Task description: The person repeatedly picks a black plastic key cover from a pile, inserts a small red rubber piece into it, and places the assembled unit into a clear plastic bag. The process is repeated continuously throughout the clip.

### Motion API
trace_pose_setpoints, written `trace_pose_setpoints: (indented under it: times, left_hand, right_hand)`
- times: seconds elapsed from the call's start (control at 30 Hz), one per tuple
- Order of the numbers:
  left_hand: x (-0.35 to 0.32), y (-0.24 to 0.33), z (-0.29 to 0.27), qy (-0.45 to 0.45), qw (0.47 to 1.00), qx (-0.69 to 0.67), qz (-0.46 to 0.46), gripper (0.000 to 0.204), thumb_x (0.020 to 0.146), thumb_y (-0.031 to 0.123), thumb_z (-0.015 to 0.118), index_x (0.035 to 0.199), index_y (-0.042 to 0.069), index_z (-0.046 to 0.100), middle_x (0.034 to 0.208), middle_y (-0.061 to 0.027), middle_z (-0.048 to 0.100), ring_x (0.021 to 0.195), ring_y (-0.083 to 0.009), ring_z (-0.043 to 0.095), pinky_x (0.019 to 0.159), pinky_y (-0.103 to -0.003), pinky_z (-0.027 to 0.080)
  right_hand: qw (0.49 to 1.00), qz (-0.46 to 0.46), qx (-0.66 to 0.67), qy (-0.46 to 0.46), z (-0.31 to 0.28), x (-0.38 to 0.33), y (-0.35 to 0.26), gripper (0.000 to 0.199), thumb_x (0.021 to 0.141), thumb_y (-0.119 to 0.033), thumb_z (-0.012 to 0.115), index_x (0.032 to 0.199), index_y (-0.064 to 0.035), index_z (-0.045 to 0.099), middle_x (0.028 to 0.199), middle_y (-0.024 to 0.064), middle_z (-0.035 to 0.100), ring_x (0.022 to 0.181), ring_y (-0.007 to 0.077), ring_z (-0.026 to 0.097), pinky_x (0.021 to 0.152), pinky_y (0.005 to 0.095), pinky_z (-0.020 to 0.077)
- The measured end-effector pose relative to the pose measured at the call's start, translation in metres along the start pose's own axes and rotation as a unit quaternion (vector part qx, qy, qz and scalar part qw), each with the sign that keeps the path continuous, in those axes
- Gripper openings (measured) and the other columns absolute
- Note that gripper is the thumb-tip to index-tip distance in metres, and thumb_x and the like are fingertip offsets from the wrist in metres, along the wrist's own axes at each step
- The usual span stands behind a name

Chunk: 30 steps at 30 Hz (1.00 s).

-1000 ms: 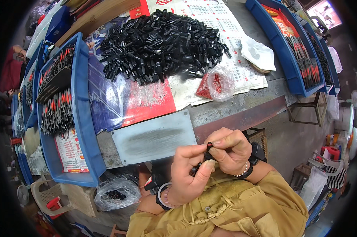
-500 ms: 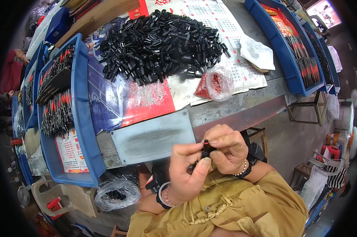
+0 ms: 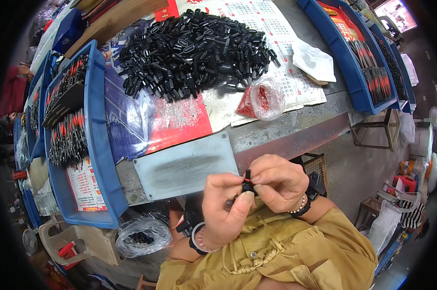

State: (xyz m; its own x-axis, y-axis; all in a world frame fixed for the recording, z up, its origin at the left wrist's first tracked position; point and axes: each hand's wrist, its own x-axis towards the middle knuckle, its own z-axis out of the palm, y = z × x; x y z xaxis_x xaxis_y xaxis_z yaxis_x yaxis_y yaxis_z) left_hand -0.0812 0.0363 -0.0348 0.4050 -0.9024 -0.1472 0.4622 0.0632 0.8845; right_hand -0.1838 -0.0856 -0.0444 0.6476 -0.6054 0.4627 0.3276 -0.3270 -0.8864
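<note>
Between my two hands, above my lap, a small black plastic part (image 3: 247, 186) stands roughly upright with a thin red ring (image 3: 248, 180) around it and a narrow black tip above the ring. My left hand (image 3: 224, 203) pinches the part from the left with thumb and fingers; further dark pieces show partly in its curled palm. From the right, the thumb and fingertips of my right hand (image 3: 280, 186) close on the same part at the ring. The fingertips hide some of it.
A large heap of black plastic parts (image 3: 194, 53) covers the papered table. Beside it sits a clear bag of small red pieces (image 3: 264, 99). A worn pale metal plate (image 3: 187, 166) lies at the table's front edge. Blue trays (image 3: 98, 140) of black-and-red parts stand left, more (image 3: 356, 89) right.
The red ring, near the top of the black part earlier, now sits lower with more black tip above it. My left hand has shifted slightly left; both hands keep their pinch.
</note>
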Motion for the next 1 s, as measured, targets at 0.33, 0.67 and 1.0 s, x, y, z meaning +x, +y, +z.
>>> trace_pose_setpoints:
  times: [0.33,0.67,1.0]
  left_hand:
    - [0.007,0.005,-0.001,-0.004,0.996,-0.066,-0.061,0.029,0.094,0.01,0.054,0.115,0.003,0.035,0.075,-0.0096,0.058,0.053,-0.0041,0.043,0.048,-0.017,0.034]
    - [0.004,-0.005,-0.007,-0.029,0.984,-0.167,-0.056,0.039,0.093,0.005,0.051,0.128,0.007,0.033,0.077,-0.0035,0.057,0.066,-0.0055,0.048,0.06,-0.019,0.037]
    - [0.0,-0.007,-0.012,-0.032,0.997,-0.053,-0.046,0.029,0.097,0.015,0.052,0.121,0.007,0.039,0.08,-0.0015,0.058,0.057,-0.0019,0.042,0.053,-0.015,0.033]
  right_hand:
    - [0.937,0.253,0.217,0.108,0.013,0.002,-0.009,0.012,0.09,0.0,0.057,0.101,0.0025,0.06,0.09,0.0067,0.061,0.079,0.0097,0.058,0.07,0.023,0.048]
    - [0.9,0.387,0.197,0.039,0.005,0.005,-0.003,0.015,0.087,-0.002,0.062,0.101,0.0017,0.059,0.083,0.0048,0.06,0.073,0.0091,0.058,0.063,0.0234,0.0483]
    - [0.845,0.403,0.344,0.065,0.014,0.006,0.0,0.015,0.08,-0.001,0.065,0.092,0.0037,0.056,0.085,0.0095,0.061,0.069,0.0136,0.059,0.057,0.023,0.0497]
